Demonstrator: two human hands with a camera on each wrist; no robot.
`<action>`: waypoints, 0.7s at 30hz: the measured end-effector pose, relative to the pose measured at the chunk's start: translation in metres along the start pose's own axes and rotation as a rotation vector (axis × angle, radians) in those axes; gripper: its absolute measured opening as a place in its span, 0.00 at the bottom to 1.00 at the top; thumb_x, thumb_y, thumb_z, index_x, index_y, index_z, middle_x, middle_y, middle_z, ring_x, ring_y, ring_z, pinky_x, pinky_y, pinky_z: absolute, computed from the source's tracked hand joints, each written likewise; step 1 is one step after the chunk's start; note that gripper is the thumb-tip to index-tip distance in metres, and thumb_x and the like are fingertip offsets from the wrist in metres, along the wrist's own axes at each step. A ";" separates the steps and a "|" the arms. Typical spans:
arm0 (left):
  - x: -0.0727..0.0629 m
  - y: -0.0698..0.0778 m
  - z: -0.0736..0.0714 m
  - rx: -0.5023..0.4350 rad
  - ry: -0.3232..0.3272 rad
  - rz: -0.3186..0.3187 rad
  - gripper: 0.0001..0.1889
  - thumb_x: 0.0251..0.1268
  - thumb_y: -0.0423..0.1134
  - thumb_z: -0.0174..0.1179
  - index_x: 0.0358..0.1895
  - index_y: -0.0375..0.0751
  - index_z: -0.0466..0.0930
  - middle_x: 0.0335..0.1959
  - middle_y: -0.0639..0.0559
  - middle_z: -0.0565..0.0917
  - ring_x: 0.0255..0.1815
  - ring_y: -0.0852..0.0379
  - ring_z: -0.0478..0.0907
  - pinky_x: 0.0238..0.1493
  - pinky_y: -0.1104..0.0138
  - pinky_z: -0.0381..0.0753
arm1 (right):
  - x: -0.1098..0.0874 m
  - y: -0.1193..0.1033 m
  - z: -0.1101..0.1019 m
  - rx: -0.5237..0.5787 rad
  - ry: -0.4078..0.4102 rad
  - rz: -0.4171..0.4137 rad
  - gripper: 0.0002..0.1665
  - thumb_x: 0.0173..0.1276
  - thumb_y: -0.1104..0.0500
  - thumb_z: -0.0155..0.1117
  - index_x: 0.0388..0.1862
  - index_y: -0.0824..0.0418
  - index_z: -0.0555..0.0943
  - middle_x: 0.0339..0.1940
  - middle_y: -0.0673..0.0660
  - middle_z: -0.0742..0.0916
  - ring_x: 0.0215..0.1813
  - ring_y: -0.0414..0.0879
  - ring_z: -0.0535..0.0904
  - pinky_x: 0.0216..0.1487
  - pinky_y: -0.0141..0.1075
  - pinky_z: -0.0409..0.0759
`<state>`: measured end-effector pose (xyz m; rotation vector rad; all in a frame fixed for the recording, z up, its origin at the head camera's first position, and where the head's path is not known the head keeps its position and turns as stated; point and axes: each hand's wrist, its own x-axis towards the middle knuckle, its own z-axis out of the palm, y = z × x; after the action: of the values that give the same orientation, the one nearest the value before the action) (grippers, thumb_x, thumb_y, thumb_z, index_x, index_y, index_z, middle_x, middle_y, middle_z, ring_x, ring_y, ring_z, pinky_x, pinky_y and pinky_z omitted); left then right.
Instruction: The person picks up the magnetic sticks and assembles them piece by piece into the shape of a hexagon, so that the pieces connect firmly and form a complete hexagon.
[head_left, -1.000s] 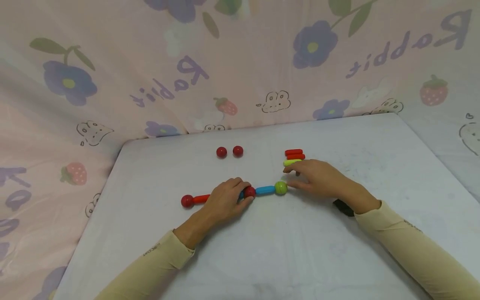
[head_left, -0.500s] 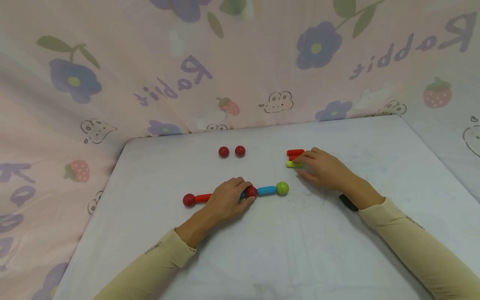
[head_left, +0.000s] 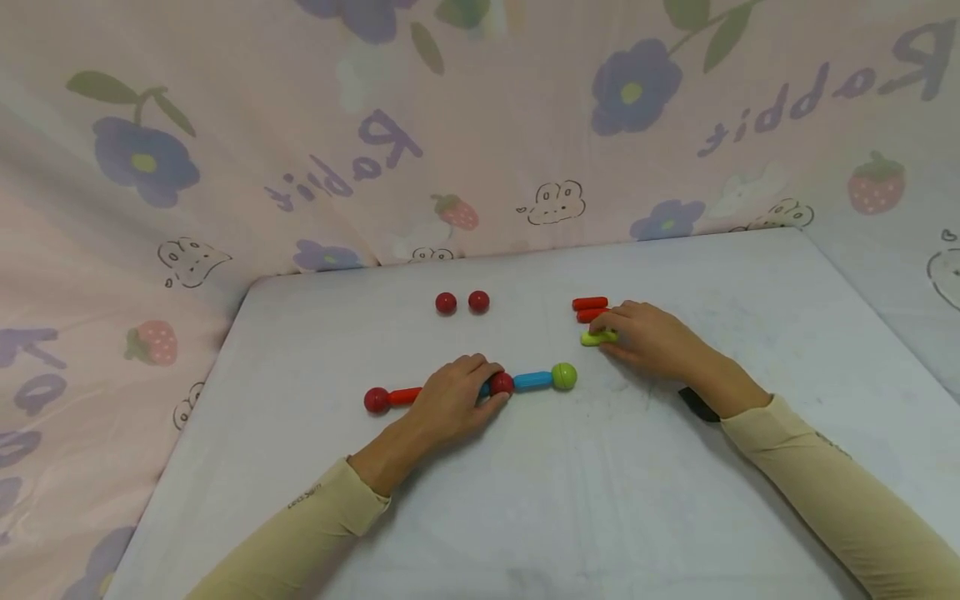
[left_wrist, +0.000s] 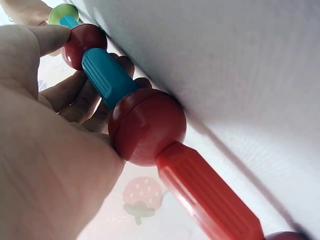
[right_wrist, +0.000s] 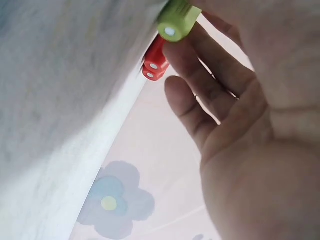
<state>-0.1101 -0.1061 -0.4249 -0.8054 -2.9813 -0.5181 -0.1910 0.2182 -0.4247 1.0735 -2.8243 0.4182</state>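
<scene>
My left hand (head_left: 448, 402) grips a straight chain of magnetic balls and rods at its middle, thumb and fingers about a red ball (left_wrist: 86, 45) and a blue rod (left_wrist: 107, 75). From the hand's left side run a red rod (head_left: 405, 396) and an end red ball (head_left: 377, 400). On its right are another blue rod (head_left: 533, 380) and a green ball (head_left: 564, 376). My right hand (head_left: 651, 337) pinches a yellow-green magnetic rod (head_left: 592, 339) just above that end. Its white end tip shows in the right wrist view.
Two red rods (head_left: 590, 303) lie side by side just beyond the right hand. Two loose red balls (head_left: 478, 302) sit farther back, left of them. A dark object (head_left: 699, 405) lies partly under the right wrist. A patterned curtain (head_left: 480, 125) hangs behind the white table (head_left: 525, 517).
My right hand has moved from beside the green ball to the rods, taken hold of the yellow-green one and drawn it slightly away from the red ones. The left hand keeps its grip.
</scene>
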 end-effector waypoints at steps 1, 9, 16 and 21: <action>0.000 0.000 0.000 -0.003 0.002 -0.001 0.22 0.67 0.50 0.64 0.60 0.45 0.79 0.43 0.53 0.81 0.42 0.58 0.74 0.48 0.64 0.81 | 0.000 -0.001 0.000 0.002 -0.010 0.013 0.16 0.61 0.59 0.74 0.48 0.53 0.83 0.44 0.50 0.88 0.45 0.48 0.81 0.48 0.45 0.81; -0.001 -0.002 0.002 -0.003 0.004 -0.001 0.22 0.66 0.50 0.64 0.60 0.45 0.79 0.43 0.54 0.81 0.43 0.58 0.74 0.48 0.64 0.81 | -0.001 -0.004 -0.001 -0.017 -0.026 0.040 0.16 0.61 0.57 0.74 0.49 0.50 0.84 0.44 0.50 0.89 0.45 0.48 0.83 0.49 0.46 0.83; -0.001 -0.002 0.001 0.003 0.012 0.011 0.21 0.66 0.50 0.64 0.59 0.45 0.80 0.42 0.54 0.81 0.42 0.59 0.74 0.47 0.65 0.81 | -0.002 -0.004 -0.001 -0.012 -0.008 0.026 0.15 0.61 0.56 0.75 0.48 0.49 0.85 0.44 0.50 0.89 0.46 0.48 0.84 0.50 0.47 0.83; 0.000 -0.001 0.001 0.011 0.014 0.006 0.22 0.66 0.50 0.64 0.59 0.45 0.80 0.43 0.53 0.82 0.42 0.58 0.75 0.48 0.64 0.81 | -0.004 -0.002 -0.002 0.003 0.009 0.032 0.16 0.61 0.57 0.74 0.48 0.48 0.84 0.43 0.49 0.88 0.45 0.47 0.83 0.48 0.46 0.82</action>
<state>-0.1107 -0.1067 -0.4266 -0.8065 -2.9653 -0.5052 -0.1861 0.2199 -0.4232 1.0257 -2.8377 0.4288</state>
